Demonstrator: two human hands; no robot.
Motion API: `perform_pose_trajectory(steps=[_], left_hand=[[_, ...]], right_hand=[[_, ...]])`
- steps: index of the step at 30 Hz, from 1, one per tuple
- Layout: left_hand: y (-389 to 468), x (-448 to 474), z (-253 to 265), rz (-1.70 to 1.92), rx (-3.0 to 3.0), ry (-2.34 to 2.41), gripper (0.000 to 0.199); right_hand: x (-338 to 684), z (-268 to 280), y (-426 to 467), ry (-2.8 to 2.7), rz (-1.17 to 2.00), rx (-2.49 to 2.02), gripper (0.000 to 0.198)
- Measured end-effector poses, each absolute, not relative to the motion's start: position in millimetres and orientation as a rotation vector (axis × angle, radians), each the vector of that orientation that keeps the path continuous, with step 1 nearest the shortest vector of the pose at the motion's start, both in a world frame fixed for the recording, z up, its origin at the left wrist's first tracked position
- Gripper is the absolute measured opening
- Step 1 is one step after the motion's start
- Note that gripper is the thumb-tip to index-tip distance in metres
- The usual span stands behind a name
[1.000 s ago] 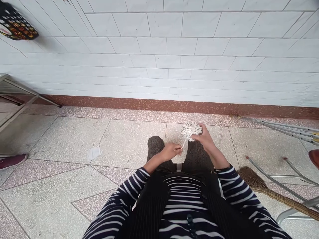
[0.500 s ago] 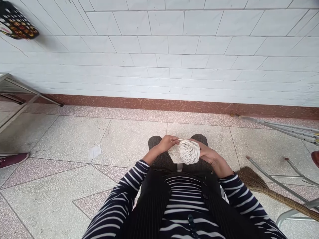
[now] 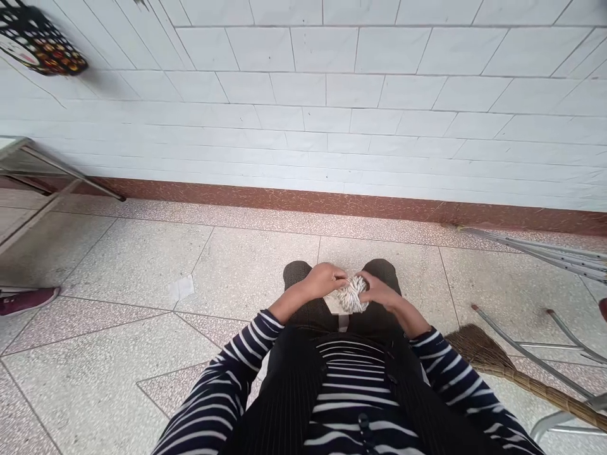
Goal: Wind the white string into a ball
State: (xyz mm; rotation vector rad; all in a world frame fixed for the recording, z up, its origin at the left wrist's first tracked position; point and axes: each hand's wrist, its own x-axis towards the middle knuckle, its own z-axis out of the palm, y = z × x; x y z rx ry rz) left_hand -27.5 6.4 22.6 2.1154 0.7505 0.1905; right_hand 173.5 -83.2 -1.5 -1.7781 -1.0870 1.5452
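I sit with my knees ahead of me, and both hands meet above them. A speckled white ball of yarn (image 3: 351, 297) lies between my hands. My right hand (image 3: 378, 292) cups it from the right, fingers curled over its top. From the left, my left hand (image 3: 324, 280) pinches at the ball's upper edge, where a strand seems to run; the strand itself is too fine to make out. Both striped sleeves reach in from below.
A broom (image 3: 493, 361) lies on the floor at my right, beside metal chair legs (image 3: 535, 357) and crutches (image 3: 545, 253) against the wall. At the left are a metal frame (image 3: 52, 174), a dark red shoe (image 3: 26, 300) and a paper scrap (image 3: 181, 289). Tiled wall ahead.
The yarn ball came down from in front of my knees to just above them. My left hand moved right and closed in on the ball, so both hands now touch it.
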Motion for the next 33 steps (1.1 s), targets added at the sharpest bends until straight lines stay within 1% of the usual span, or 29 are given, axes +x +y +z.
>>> perform_pose_trajectory(steps=[2, 4, 6, 7, 9, 11, 13, 15, 16, 19, 20, 22, 24, 27, 29, 33], left_hand=[[16, -31, 15, 0.222, 2.074, 0.758, 0.023], [18, -33, 5, 0.258, 1.979, 0.779, 0.025], [11, -32, -6, 0.267, 1.879, 0.803, 0.028], [5, -32, -10, 0.255, 1.843, 0.803, 0.029], [-10, -29, -15, 0.204, 1.807, 0.768, 0.031], [-23, -27, -14, 0.141, 1.797, 0.705, 0.033], [-29, -26, -7, 0.113, 1.795, 0.669, 0.035], [-24, -28, 3, 0.132, 1.797, 0.689, 0.035], [-18, -29, 8, 0.157, 1.808, 0.712, 0.034], [4, -35, 17, 0.241, 1.893, 0.774, 0.025], [10, -36, 17, 0.262, 1.916, 0.776, 0.024], [17, -37, 13, 0.291, 1.899, 0.757, 0.027], [17, -35, 5, 0.322, 1.829, 0.757, 0.032], [8, -33, -14, 0.358, 1.753, 0.820, 0.031], [-2, -31, -25, 0.352, 1.746, 0.835, 0.027], [-16, -27, -38, 0.306, 1.863, 0.862, 0.014]], right_hand=[[170, 1, -95, -1.038, 1.738, -1.563, 0.061], [173, 9, -101, -0.932, 1.851, -1.273, 0.064], [182, 21, -98, -0.812, 1.832, -1.065, 0.066], [188, 26, -92, -0.768, 1.778, -1.045, 0.065], [199, 34, -76, -0.717, 1.624, -1.164, 0.061], [207, 34, -57, -0.730, 1.438, -1.424, 0.061], [209, 26, -45, -0.767, 1.292, -1.666, 0.071], [203, 14, -46, -0.801, 1.279, -1.782, 0.080], [198, 8, -51, -0.819, 1.325, -1.793, 0.079], [178, -5, -77, -0.869, 1.562, -1.738, 0.065], [172, -6, -86, -0.856, 1.669, -1.670, 0.061], [164, -5, -100, -0.778, 1.859, -1.477, 0.060], [162, 0, -107, -0.679, 1.957, -1.294, 0.066], [166, 12, -105, -0.598, 1.928, -1.168, 0.074], [167, 23, -100, -0.588, 1.853, -1.159, 0.079], [162, 40, -92, -0.734, 1.726, -1.286, 0.105]])
